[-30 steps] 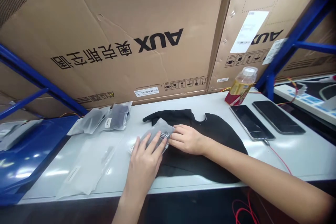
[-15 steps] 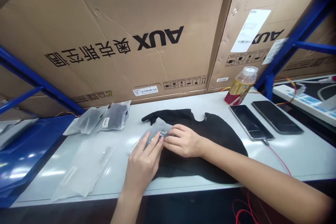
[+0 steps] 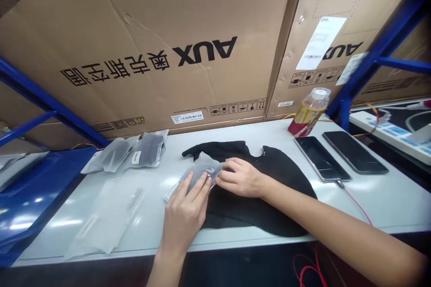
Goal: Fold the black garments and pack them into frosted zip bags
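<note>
A frosted plastic bag (image 3: 202, 166) with something dark inside lies on a piece of black cloth (image 3: 286, 179) with a rounded notch in its far edge. My left hand (image 3: 186, 210) rests on the bag's near side, fingers stretched out and pressing it down. At the bag's right end, my right hand (image 3: 240, 178) is closed, pinching the edge between thumb and fingers. The fingers partly hide the bag's contents and that edge.
Two filled frosted bags (image 3: 150, 148) lie at the back left, and flat frosted bags (image 3: 107, 215) nearer the front. On the right are a drink bottle (image 3: 309, 112), a phone (image 3: 321, 159) on a red cable and another phone (image 3: 355, 151). Large cardboard boxes (image 3: 151, 18) stand behind.
My right hand has shifted slightly right along the bag's edge, its fingers now curled tighter. More of the bag shows between my hands. My left hand stays in nearly the same place.
</note>
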A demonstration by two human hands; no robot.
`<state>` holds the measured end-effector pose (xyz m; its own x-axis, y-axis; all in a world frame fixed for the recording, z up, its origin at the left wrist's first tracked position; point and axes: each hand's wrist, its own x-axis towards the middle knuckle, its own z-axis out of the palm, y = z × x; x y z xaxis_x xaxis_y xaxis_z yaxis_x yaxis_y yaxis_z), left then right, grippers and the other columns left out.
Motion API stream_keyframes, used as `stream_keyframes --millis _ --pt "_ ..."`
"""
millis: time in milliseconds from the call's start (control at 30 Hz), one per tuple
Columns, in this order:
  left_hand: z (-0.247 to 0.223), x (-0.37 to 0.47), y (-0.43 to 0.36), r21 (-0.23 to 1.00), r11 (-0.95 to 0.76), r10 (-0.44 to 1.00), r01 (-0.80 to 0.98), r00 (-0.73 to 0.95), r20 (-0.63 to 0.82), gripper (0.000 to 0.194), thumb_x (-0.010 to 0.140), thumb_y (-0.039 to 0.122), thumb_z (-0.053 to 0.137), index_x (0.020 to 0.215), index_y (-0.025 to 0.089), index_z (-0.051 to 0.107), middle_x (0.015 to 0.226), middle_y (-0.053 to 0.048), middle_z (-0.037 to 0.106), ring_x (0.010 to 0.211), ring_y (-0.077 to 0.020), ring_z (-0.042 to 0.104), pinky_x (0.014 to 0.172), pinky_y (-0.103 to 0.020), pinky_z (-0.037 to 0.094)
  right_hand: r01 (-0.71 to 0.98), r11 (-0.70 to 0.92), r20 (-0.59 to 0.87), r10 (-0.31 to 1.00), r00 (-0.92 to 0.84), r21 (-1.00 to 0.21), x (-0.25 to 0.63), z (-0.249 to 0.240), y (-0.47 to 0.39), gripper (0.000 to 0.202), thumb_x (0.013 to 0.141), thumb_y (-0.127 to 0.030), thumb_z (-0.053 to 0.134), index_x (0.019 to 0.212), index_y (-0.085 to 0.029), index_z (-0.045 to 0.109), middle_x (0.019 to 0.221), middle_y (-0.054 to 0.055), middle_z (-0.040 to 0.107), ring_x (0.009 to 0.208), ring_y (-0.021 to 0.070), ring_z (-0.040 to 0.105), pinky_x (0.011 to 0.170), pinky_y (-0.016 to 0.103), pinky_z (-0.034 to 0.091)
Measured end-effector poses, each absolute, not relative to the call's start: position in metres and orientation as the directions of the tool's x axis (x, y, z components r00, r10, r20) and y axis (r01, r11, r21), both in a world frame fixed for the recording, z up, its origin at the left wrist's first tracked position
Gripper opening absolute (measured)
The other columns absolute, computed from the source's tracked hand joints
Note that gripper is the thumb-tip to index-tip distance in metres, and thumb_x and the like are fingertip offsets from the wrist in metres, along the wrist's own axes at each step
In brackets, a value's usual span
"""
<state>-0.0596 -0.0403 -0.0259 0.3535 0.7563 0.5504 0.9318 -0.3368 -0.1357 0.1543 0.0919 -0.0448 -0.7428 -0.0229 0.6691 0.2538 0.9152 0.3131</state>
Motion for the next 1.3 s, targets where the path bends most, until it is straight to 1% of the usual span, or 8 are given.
stream_keyframes --millis 467,567,667,800,1000,1167,1267,1300 --pt "-0.015 -0.091 -0.057 -0.155 -0.356 0.663 0.921 0.366 0.653 0.054 0.098 0.004 0.065 0.147 0.025 0.062 0.140 -0.002 0.072 0.132 -0.0276 0.067 0.104 -0.039 0.059 0.462 0.873 0.503 0.330 -0.798 0.160 0.204 -0.035 0.122 0.024 0.105 -0.010 0.050 0.096 -0.019 0.070 0.089 0.004 0.070 0.079 0.0183 0.054 0.073 0.034 0.036" --pt "0.010 -0.130 -0.054 -0.206 -0.254 0.634 0.945 0.324 0.702 0.063 0.096 0.005 0.068 0.153 0.029 0.056 0.139 -0.001 0.072 0.128 -0.0254 0.070 0.110 -0.040 0.056 0.504 0.859 0.431 0.423 -0.798 0.092 0.207 -0.033 0.101 0.018 0.104 -0.016 0.055 0.093 -0.020 0.068 0.097 0.005 0.071 0.077 0.0189 0.057 0.071 0.035 0.039" --pt "0.035 -0.183 -0.028 -0.190 -0.022 0.650 0.982 0.158 0.744 0.050 0.099 0.018 0.069 0.147 0.032 0.062 0.141 0.002 0.072 0.133 -0.0282 0.067 0.108 -0.045 0.056 0.545 0.838 0.357 0.503 -0.787 0.021 0.211 -0.032 0.083 0.013 0.102 -0.018 0.057 0.098 -0.019 0.069 0.109 0.007 0.072 0.080 0.0205 0.063 0.072 0.037 0.046" --pt "0.043 -0.237 0.036 -0.122 0.108 0.732 0.987 0.004 0.681 0.037 0.109 0.029 0.051 0.143 0.025 0.065 0.147 -0.003 0.067 0.144 -0.0346 0.055 0.112 -0.054 0.052 0.579 0.814 0.304 0.563 -0.768 -0.047 0.218 -0.033 0.063 0.019 0.101 -0.019 0.058 0.115 -0.016 0.071 0.128 0.012 0.072 0.106 0.0255 0.070 0.090 0.040 0.057" --pt "0.020 -0.250 0.093 -0.065 0.101 0.895 0.993 -0.063 0.441 0.039 0.101 0.038 0.069 0.134 0.017 0.063 0.134 -0.012 0.065 0.114 -0.0261 0.068 0.096 -0.048 0.060 0.642 0.734 0.248 0.679 -0.691 -0.220 0.236 -0.050 0.041 0.044 0.106 -0.031 0.054 0.148 -0.018 0.060 0.158 0.011 0.055 0.150 0.0338 0.048 0.122 0.057 0.043" --pt "0.017 -0.184 0.064 -0.014 0.002 0.904 1.000 0.004 0.427 0.043 0.109 0.029 0.043 0.144 0.012 0.060 0.148 -0.020 0.063 0.144 -0.0446 0.050 0.116 -0.078 0.034 0.633 0.691 0.165 0.711 -0.684 -0.350 0.244 -0.056 0.039 0.050 0.110 -0.035 0.046 0.160 -0.025 0.047 0.168 0.006 0.042 0.159 0.0296 0.032 0.128 0.057 0.034" --pt "-0.001 -0.108 0.023 0.010 -0.261 0.918 0.965 0.245 0.311 0.045 0.108 0.043 0.048 0.149 0.028 0.060 0.151 -0.004 0.064 0.139 -0.0267 0.061 0.119 -0.046 0.049 0.628 0.680 0.136 0.712 -0.689 -0.378 0.247 -0.054 0.040 0.051 0.110 -0.037 0.046 0.160 -0.028 0.046 0.169 0.004 0.040 0.159 0.0284 0.031 0.129 0.057 0.033" --pt "-0.010 -0.083 0.008 0.018 -0.345 0.909 0.938 0.329 0.256 0.047 0.106 0.047 0.052 0.150 0.034 0.059 0.154 0.000 0.061 0.141 -0.0267 0.060 0.118 -0.046 0.050 0.632 0.679 0.134 0.714 -0.687 -0.373 0.249 -0.053 0.039 0.051 0.110 -0.037 0.046 0.160 -0.028 0.046 0.169 0.004 0.039 0.159 0.0287 0.031 0.129 0.057 0.033"
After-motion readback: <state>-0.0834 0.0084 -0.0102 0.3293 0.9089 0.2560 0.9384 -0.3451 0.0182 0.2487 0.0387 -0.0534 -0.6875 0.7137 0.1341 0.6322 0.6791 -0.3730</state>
